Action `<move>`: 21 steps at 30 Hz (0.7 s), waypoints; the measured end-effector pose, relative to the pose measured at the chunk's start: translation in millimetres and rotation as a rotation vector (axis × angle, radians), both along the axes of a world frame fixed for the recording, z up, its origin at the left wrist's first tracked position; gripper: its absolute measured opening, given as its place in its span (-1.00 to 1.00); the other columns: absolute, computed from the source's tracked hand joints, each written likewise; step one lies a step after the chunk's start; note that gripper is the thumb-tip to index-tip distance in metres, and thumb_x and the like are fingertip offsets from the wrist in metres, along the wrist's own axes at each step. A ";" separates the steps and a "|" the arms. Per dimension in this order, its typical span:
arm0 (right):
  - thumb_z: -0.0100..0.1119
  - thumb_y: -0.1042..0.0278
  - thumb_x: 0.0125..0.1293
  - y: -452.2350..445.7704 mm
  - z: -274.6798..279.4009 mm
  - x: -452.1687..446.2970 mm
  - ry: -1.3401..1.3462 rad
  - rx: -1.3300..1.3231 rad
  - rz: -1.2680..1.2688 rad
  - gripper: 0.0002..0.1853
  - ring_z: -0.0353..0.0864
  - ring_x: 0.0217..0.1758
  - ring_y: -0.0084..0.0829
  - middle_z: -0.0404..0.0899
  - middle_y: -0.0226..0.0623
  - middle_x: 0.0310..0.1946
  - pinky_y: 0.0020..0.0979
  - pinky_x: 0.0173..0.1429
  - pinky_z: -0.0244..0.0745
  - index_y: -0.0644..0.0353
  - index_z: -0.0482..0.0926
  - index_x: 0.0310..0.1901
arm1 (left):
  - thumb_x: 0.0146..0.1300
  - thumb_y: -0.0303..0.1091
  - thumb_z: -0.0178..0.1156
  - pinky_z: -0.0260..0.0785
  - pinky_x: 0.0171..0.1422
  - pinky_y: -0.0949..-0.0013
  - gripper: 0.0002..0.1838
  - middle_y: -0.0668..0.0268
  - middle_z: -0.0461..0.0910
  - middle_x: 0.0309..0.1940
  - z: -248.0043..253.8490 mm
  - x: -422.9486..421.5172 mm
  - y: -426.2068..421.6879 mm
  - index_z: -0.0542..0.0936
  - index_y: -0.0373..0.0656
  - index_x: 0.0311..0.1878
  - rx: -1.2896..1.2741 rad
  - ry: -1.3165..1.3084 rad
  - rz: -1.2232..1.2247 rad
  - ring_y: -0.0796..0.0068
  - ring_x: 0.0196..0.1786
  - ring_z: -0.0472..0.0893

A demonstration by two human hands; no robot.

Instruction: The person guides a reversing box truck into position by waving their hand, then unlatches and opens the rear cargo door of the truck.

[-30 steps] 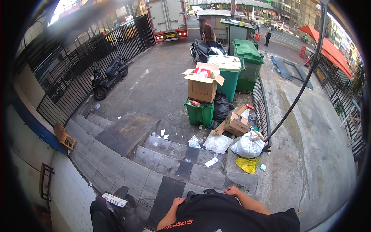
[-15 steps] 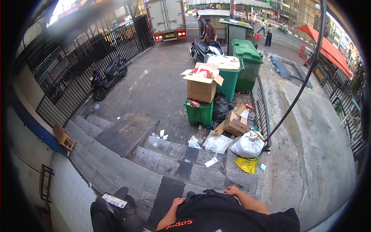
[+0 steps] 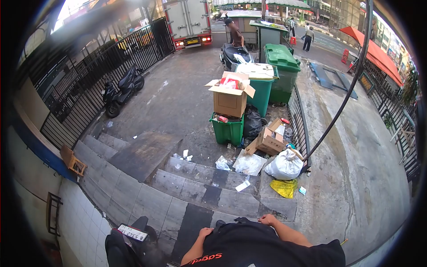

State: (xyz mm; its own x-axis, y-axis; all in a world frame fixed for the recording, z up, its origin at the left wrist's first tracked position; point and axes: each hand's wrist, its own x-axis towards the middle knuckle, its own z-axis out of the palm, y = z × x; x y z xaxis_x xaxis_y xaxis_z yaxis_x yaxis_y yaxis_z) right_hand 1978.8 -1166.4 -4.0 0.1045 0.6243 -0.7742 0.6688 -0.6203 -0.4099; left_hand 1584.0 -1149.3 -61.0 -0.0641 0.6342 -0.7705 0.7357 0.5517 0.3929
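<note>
My left hand (image 3: 205, 232) is closed at the left side of the hem of the black shirt (image 3: 249, 244), its fingers curled on the cloth. My right hand (image 3: 267, 220) is likewise closed on the hem, farther right. Grey tiled steps (image 3: 147, 199) lie just beyond both hands. To the lower left stands a motorcycle with a white number plate (image 3: 132, 232).
Past the steps are a green bin (image 3: 227, 130) under an open cardboard box (image 3: 229, 103), larger bins (image 3: 282, 66), a white sack (image 3: 284, 165), a yellow bag (image 3: 283, 188) and scattered litter. A person (image 3: 234, 33) stands near a truck (image 3: 188, 22).
The view has shifted slightly. The person near the truck leans left, and a second person beside them is no longer visible. People by the street have moved. My hands stay at the hem.
</note>
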 end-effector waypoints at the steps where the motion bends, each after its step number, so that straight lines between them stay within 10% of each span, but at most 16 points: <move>1: 0.17 -0.06 -0.10 -0.8 0.1 -0.2 -0.004 0.013 -0.001 -0.59 0.56 -0.27 -0.33 0.58 -0.22 -0.36 -0.42 -0.12 0.41 0.09 0.60 -0.32 | -0.13 0.13 0.12 0.32 -0.03 0.33 -0.50 0.14 0.56 -0.25 2.1 0.7 -0.8 0.61 -0.10 -0.28 0.018 0.010 -0.001 0.28 -0.13 0.54; 21: 0.18 -0.07 -0.11 -0.2 -7.5 1.3 -0.014 0.019 0.017 -0.60 0.55 -0.25 -0.34 0.59 -0.23 -0.36 -0.43 -0.11 0.41 0.06 0.61 -0.32 | -0.12 0.13 0.10 0.33 -0.06 0.35 -0.52 0.15 0.58 -0.30 16.9 4.6 -1.6 0.62 -0.08 -0.30 0.032 0.034 -0.018 0.28 -0.16 0.55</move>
State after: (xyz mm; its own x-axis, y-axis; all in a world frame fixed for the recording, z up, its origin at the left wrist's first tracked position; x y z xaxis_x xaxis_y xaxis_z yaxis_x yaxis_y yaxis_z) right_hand 1980.2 -1166.6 -11.4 0.1044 0.6408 -0.7606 0.6852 -0.6006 -0.4120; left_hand 1588.6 -1150.9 -44.1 -0.0782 0.6600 -0.7472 0.7583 0.5259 0.3852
